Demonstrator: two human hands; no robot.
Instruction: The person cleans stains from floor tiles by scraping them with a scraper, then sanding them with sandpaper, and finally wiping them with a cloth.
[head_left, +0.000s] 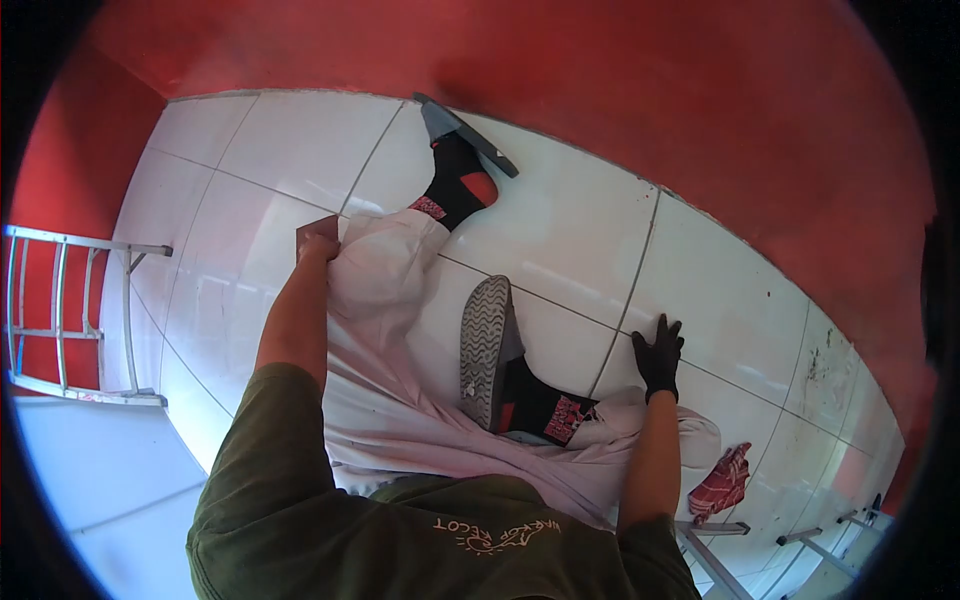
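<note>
My bare left hand [318,247] is closed on a flat, square-cornered reddish-brown sheet [305,233] that looks like sandpaper. It is beside my bent left knee, over the light trousers [385,270]. My right hand [658,360], in a black glove, has its fingers spread against the white tiled floor [720,340], right of my folded leg. Between my arms, one grey slipper [487,345] shows its patterned sole. Another slipper [470,135] is on my outstretched foot, near the wall.
A red wall [600,80] curves along the far side of the floor. At the left stands a metal ladder [65,320]. Further ladder legs [715,560] reach in at the lower right, near a crumpled red checked cloth [720,485]. Dark smudges mark the right-hand tiles.
</note>
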